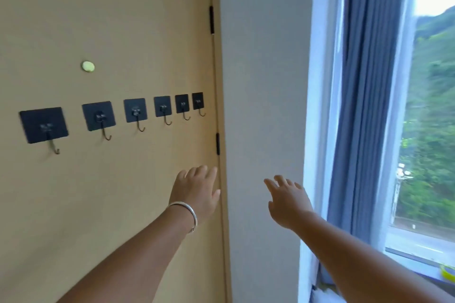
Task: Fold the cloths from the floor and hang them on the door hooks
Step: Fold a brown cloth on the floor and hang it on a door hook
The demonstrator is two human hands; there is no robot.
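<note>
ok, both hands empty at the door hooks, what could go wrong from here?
1. No cloth is in view; left hand and right hand are open and hold nothing, so nothing can be hung.
2. The six black square adhesive hooks look stuck onto the tan wooden door; heavy cloth might peel one off.

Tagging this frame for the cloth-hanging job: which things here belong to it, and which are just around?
Job: door; six hooks, all bare; left hand and right hand, both open and empty. No cloth in view.

Around: peephole; bracelet; curtain; window; wall.
</note>
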